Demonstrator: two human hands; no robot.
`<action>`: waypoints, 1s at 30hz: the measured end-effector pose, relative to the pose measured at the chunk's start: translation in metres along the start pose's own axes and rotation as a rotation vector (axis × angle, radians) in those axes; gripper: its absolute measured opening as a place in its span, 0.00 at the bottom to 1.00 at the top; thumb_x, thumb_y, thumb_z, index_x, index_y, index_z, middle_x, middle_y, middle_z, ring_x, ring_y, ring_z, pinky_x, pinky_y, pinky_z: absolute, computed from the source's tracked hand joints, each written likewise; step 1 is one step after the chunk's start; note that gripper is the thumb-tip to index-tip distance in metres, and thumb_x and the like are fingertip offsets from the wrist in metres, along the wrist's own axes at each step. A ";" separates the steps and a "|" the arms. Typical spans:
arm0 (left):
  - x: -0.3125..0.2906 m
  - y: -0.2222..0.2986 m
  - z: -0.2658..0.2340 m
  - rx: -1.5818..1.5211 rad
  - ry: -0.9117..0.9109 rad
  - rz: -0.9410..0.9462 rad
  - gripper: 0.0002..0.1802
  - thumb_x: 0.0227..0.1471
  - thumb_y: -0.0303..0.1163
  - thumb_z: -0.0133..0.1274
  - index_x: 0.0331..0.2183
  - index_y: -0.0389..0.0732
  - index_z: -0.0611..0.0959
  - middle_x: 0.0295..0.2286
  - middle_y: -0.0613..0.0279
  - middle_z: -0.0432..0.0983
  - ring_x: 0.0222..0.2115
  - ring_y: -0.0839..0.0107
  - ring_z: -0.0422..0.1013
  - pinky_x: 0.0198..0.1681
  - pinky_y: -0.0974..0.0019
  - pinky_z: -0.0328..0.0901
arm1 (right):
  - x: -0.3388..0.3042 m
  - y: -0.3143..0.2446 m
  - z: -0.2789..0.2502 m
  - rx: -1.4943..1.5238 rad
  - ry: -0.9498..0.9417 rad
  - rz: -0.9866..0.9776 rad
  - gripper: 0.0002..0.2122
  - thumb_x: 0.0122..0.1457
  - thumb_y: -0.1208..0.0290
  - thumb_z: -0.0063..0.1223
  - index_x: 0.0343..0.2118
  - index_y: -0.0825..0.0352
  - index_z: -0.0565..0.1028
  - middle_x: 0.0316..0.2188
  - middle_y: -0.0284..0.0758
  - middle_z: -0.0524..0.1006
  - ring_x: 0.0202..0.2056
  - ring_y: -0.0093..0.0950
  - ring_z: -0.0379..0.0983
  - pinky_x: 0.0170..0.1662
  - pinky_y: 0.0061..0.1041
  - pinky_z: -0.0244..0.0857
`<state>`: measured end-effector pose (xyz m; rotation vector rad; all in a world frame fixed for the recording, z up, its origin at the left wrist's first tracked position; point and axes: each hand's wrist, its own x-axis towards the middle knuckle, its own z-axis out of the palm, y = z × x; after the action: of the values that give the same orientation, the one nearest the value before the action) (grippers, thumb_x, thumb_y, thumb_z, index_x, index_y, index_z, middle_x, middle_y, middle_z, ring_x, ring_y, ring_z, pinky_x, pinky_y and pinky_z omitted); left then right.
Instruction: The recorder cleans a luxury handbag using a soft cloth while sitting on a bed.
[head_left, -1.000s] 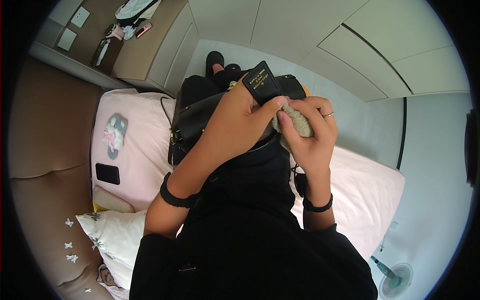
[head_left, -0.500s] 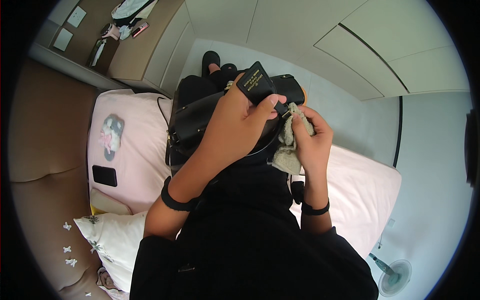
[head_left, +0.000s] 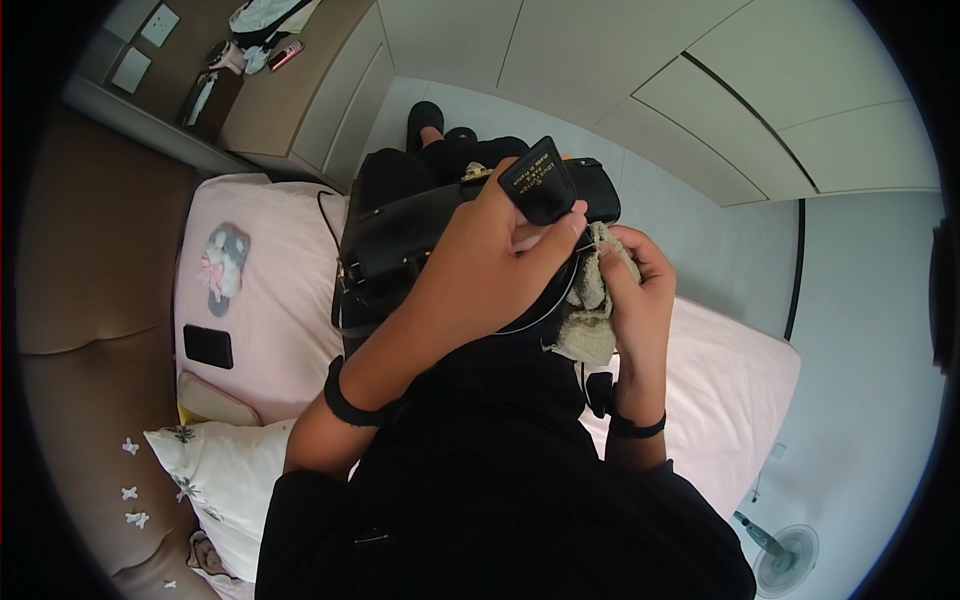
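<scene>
Left hand: grasping the black leather tag, thumb near its lower edge; we place the tag tilted above the black bag.
Right hand: pinching the greenish-beige cloth, lower part hanging loose.
Tag risk: most of it sticks out past the thumb, so we judge a relaxed grip could drop it.
Cloth risk: loose end could catch on bag hardware if pulled across, we think.
Bag risk: lies over the lap, we see neither hand gripping it; shifting legs could tip it.
Hidden: tag's back; bag's middle, under the left hand.
Unclear: whether tag and cloth are joined; we can't tell.
</scene>
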<state>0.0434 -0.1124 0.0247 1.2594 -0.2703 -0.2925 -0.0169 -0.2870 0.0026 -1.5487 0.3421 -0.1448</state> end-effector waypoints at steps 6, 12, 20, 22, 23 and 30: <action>-0.006 0.007 0.000 0.132 -0.125 0.028 0.32 0.50 0.35 0.67 0.51 0.30 0.73 0.41 0.52 0.79 0.45 0.64 0.79 0.52 0.63 0.72 | 0.002 0.000 -0.001 0.054 -0.025 -0.023 0.08 0.60 0.77 0.58 0.42 0.74 0.79 0.36 0.32 0.81 0.36 0.17 0.74 0.42 0.17 0.67; -0.004 0.019 0.001 0.217 -0.136 -0.044 0.24 0.51 0.22 0.63 0.49 0.33 0.75 0.45 0.57 0.78 0.45 0.71 0.76 0.51 0.66 0.70 | 0.009 0.003 -0.012 -0.060 -0.118 -0.138 0.12 0.58 0.81 0.57 0.45 0.71 0.76 0.33 0.29 0.77 0.35 0.17 0.70 0.41 0.19 0.66; 0.000 0.001 -0.001 0.194 -0.068 0.076 0.14 0.54 0.22 0.60 0.42 0.36 0.76 0.39 0.58 0.82 0.42 0.74 0.77 0.47 0.70 0.69 | 0.013 0.002 -0.022 -0.408 -0.355 -0.362 0.13 0.55 0.80 0.60 0.44 0.69 0.75 0.31 0.33 0.73 0.34 0.24 0.69 0.43 0.23 0.66; 0.001 0.001 -0.003 0.135 -0.074 0.055 0.13 0.54 0.22 0.60 0.42 0.35 0.77 0.39 0.58 0.82 0.42 0.74 0.77 0.47 0.70 0.69 | 0.019 0.012 -0.021 -0.356 -0.370 -0.340 0.11 0.57 0.81 0.58 0.44 0.70 0.75 0.33 0.34 0.75 0.35 0.26 0.69 0.44 0.23 0.66; 0.003 0.003 -0.004 0.208 -0.092 0.068 0.13 0.55 0.23 0.60 0.42 0.35 0.78 0.39 0.58 0.82 0.41 0.73 0.77 0.46 0.71 0.69 | 0.023 0.014 -0.023 -0.358 -0.371 -0.340 0.11 0.57 0.81 0.58 0.44 0.70 0.75 0.33 0.34 0.75 0.35 0.26 0.69 0.44 0.23 0.66; 0.020 0.023 -0.027 1.133 -0.162 0.544 0.22 0.54 0.38 0.61 0.45 0.33 0.79 0.46 0.47 0.77 0.49 0.50 0.72 0.55 0.55 0.64 | 0.017 0.005 -0.017 -0.277 -0.375 -0.379 0.06 0.60 0.81 0.55 0.39 0.71 0.74 0.40 0.36 0.75 0.39 0.25 0.70 0.44 0.22 0.65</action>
<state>0.0729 -0.0887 0.0398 2.1924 -0.9873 0.2941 -0.0070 -0.3080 -0.0044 -1.8625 -0.2403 -0.1009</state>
